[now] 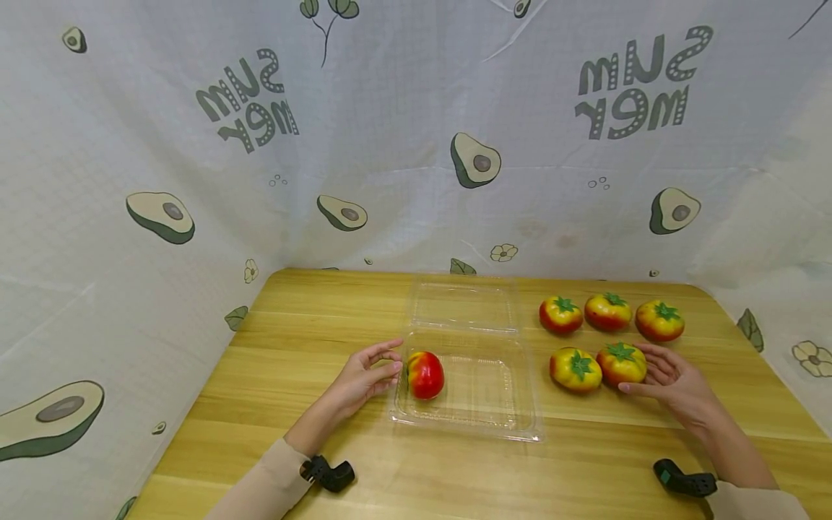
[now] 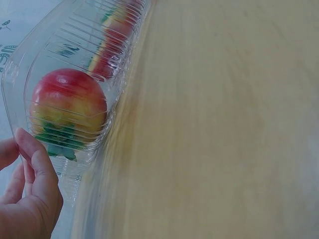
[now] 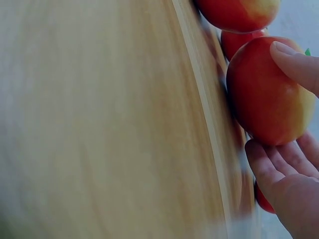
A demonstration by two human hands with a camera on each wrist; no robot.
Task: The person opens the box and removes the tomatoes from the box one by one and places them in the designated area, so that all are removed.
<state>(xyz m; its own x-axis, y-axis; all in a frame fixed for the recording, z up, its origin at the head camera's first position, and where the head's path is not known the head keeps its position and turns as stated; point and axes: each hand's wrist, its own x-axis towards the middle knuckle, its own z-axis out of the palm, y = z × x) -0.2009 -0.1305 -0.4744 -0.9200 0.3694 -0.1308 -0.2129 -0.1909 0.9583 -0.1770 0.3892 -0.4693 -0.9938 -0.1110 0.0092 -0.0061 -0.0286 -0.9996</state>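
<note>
A clear plastic clamshell box (image 1: 477,415) lies open on the table, its lid folded back. One red-and-yellow persimmon (image 1: 425,375) rests on its side within, against the left wall. My left hand (image 1: 364,375) pinches the box's left rim between thumb and fingers; the left wrist view shows the persimmon (image 2: 69,102) through the ridged wall. At the right, my right hand (image 1: 676,390) grips another persimmon (image 1: 622,363) with a green leafy top. In the right wrist view the thumb lies over this persimmon (image 3: 266,94), with the fingers under it.
Beside the gripped fruit sits a persimmon (image 1: 575,370), close to touching it. Behind them stand three more in a row, including a middle persimmon (image 1: 607,312). The wooden table (image 1: 312,310) ends at a white printed curtain (image 1: 403,144) behind and at the sides.
</note>
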